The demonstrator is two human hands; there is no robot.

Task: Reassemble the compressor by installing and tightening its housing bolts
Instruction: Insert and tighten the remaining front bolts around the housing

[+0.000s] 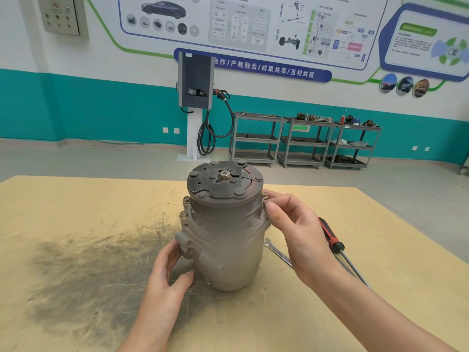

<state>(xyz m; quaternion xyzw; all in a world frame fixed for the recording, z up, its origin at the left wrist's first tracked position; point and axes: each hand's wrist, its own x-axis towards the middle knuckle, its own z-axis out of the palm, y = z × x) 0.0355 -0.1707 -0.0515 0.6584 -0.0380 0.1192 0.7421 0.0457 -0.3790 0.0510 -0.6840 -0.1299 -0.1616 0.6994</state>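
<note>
A grey metal compressor (228, 250) stands upright on the wooden table (76, 212), its rusty clutch plate (223, 180) facing up. Two brass-coloured housing bolts (184, 215) stick up from its left flange. My right hand (291, 224) pinches another bolt (264, 194) at the right flange between thumb and fingertips. My left hand (167, 273) braces the lower left side of the housing by the port block, fingers fairly straight against it.
A red-handled screwdriver (332, 237) and an open-ended wrench (278, 252) lie on the table right of the compressor, partly behind my right arm. A dark grease stain (88, 262) covers the table's left. Metal carts (304, 141) and a charger post (195, 102) stand by the far wall.
</note>
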